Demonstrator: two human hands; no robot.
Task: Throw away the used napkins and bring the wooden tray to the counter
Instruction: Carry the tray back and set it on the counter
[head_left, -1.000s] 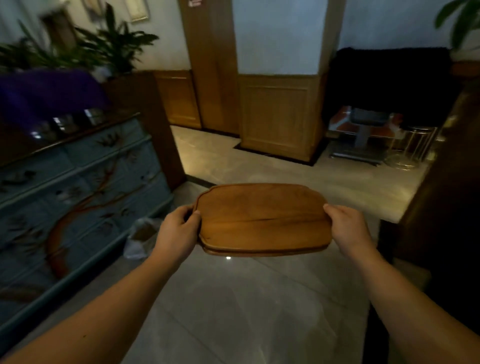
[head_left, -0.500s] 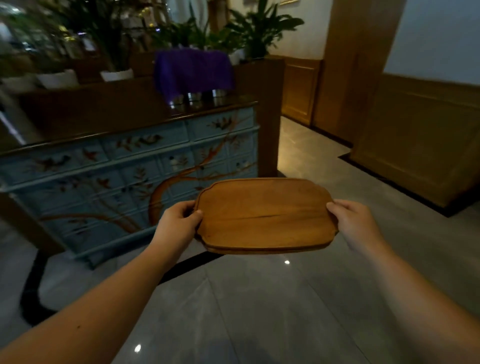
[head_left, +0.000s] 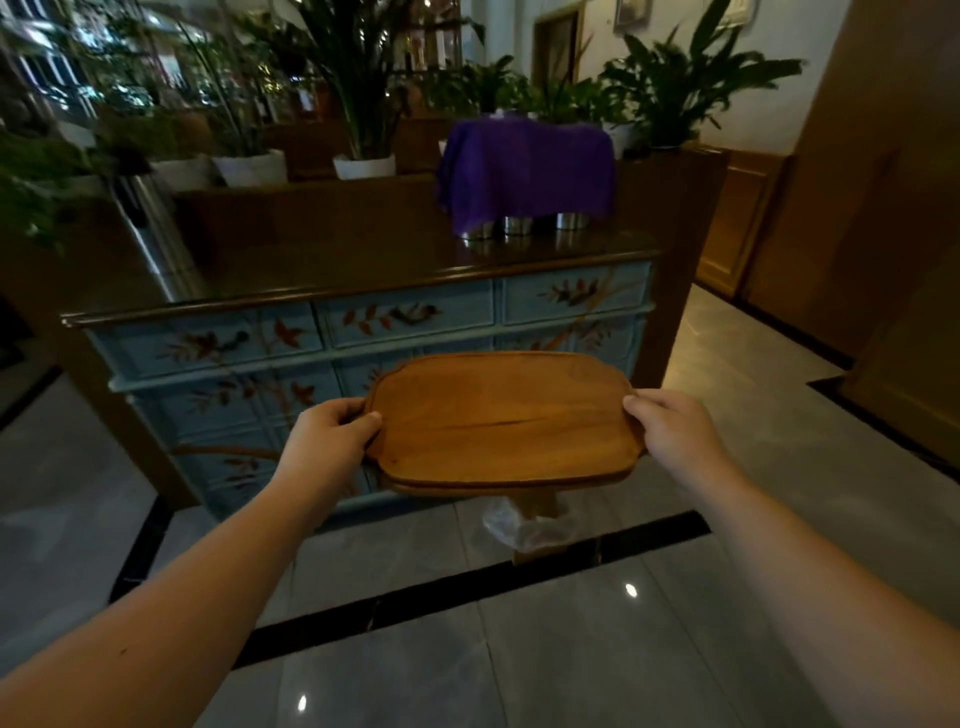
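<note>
wooden tray (head_left: 501, 423): bare, level, carried by short ends for balance; left hand (head_left: 326, 441), right hand (head_left: 675, 431) each pinching rim. table (head_left: 363, 270) ahead, front edge near.

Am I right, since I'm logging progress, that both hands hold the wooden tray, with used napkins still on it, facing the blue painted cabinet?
Not quite: the head view shows the wooden tray bare, no napkins on it. Left hand and right hand do hold it, facing the blue painted cabinet.
</note>
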